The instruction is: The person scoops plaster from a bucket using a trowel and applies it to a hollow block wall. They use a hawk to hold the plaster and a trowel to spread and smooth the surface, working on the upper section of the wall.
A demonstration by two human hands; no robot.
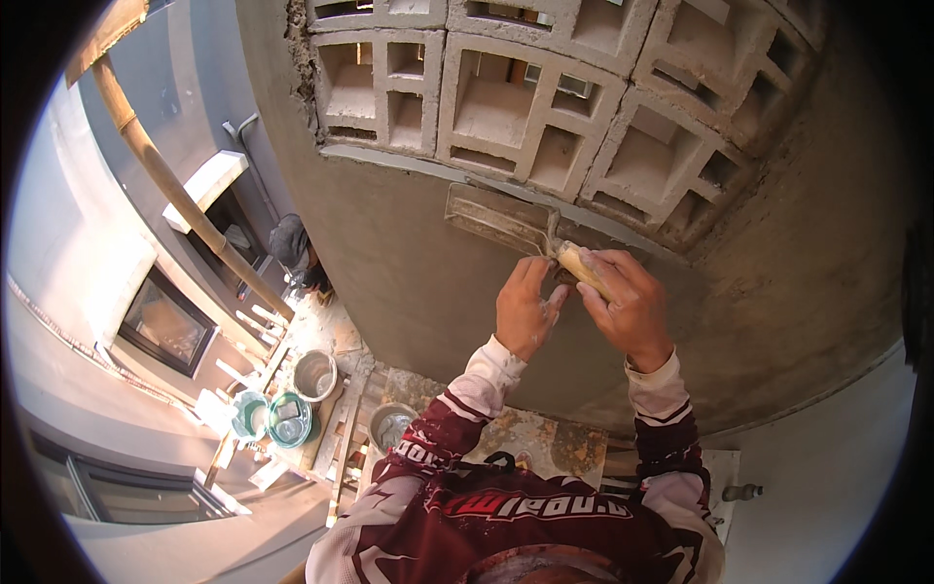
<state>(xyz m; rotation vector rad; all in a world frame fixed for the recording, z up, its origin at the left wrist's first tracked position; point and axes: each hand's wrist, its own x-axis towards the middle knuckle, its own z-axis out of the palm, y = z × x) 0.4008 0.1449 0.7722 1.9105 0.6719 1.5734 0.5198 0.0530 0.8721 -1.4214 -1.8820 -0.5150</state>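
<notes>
A plastering trowel with a long rectangular metal blade [498,216] and a pale wooden handle [587,273] is held up at a grey plastered wall [418,248]. My right hand [630,310] wraps round the handle. Close beside it, my left hand [523,310] is closed with its fingertips at the front end of the handle, by the metal shank. The blade lies along the wall just under a row of pierced concrete blocks [530,117]; whether it touches the plaster I cannot tell. A narrow light ledge [409,165] runs between blocks and plaster.
Low on the left stand a grey bucket [315,376], teal tubs [291,420] and another bucket [392,426] by wooden planks. A bamboo pole [185,200] slants past windows. Another person in a grey cap [288,239] crouches beyond the wall's left edge. A pipe fitting [744,492] sticks out lower right.
</notes>
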